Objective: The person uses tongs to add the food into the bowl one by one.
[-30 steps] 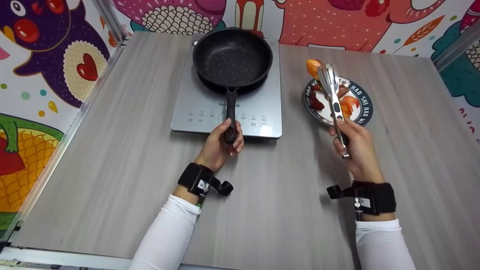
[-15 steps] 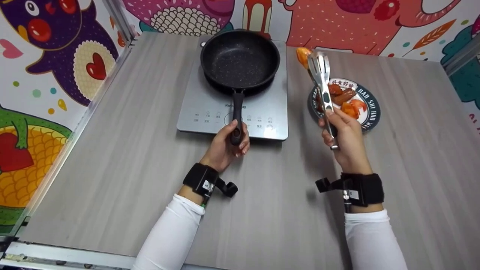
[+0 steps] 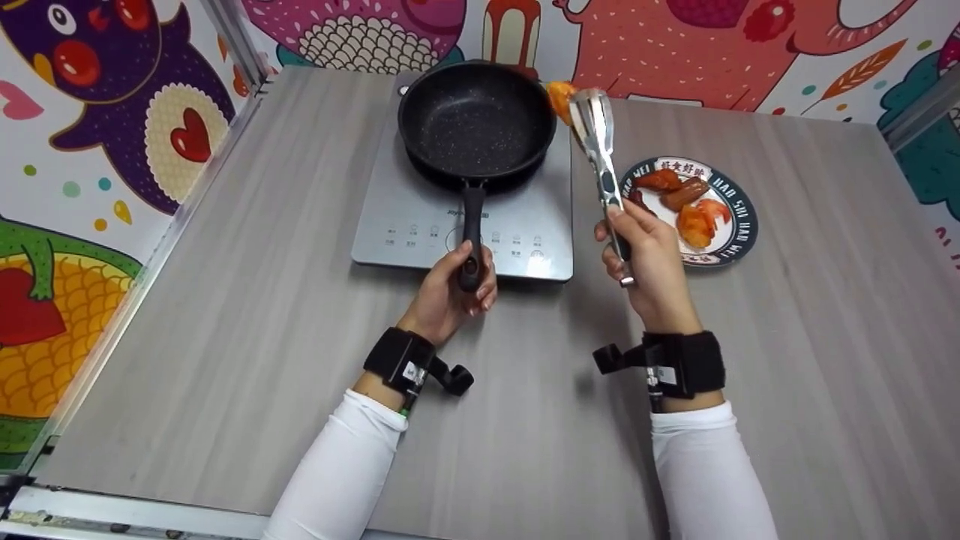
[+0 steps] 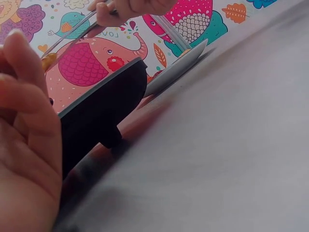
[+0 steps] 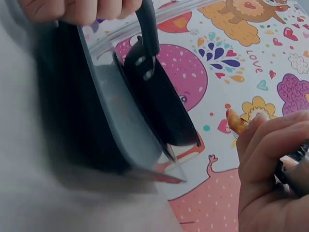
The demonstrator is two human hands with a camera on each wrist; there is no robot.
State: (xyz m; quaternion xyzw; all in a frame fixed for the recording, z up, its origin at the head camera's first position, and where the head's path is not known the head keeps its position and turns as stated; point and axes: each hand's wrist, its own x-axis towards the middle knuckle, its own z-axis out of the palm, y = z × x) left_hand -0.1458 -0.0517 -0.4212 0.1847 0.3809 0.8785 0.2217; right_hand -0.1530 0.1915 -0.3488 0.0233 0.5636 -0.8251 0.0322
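Gripping tongs [image 3: 606,180], the right hand [image 3: 651,255] holds food [image 3: 559,101] beyond it, left hand [image 3: 444,292] clasping pan handle [image 3: 472,217].

Silver tongs [image 3: 598,146] hold an orange food piece [image 3: 559,101] aloft near a black, speckled frying pan [image 3: 477,124].

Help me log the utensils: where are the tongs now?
In the head view, the metal tongs are right of centre, gripped in the right hand, between the frying pan and the plate, with orange food at their tips.
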